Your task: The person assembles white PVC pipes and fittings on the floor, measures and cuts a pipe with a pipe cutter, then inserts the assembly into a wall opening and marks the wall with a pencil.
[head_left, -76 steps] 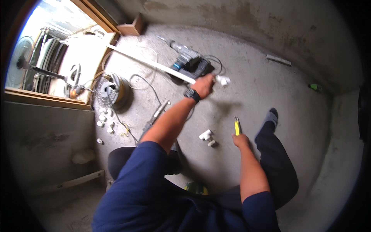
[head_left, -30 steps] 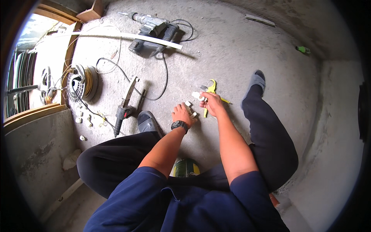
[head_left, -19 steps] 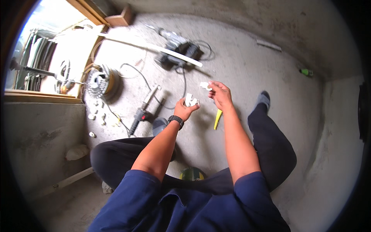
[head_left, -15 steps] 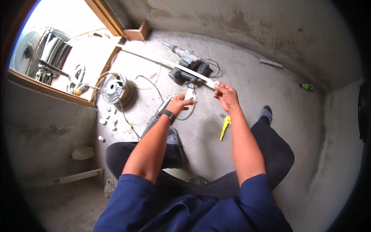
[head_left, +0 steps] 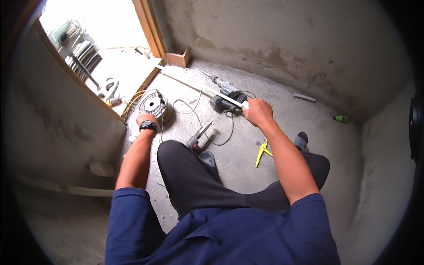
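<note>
My right hand (head_left: 258, 111) is closed round the near end of a long, thin white pipe (head_left: 207, 89), which slants away to the far left toward the doorway. Under the pipe lies a grey and black rotary hammer (head_left: 226, 93) with its bit facing the far wall. My left hand (head_left: 147, 119) reaches down beside the cable reel (head_left: 151, 104), close to small white pieces (head_left: 132, 138) on the floor. Its fingers are hidden behind the hand and wrist. A yellow-handled tool (head_left: 262, 153) rests on the floor below my right hand.
A slim dark power tool (head_left: 196, 138) with a cord lies near my knee. Beyond the raised wooden sill (head_left: 148, 81) stand a fan (head_left: 66, 37) and stacked items. A green bottle-like object (head_left: 340, 119) and a light-coloured strip (head_left: 304, 97) lie by the far wall.
My left hand has moved left and down to the reel; the small white piece it held no longer shows. My right hand keeps the pipe end. The view has shifted.
</note>
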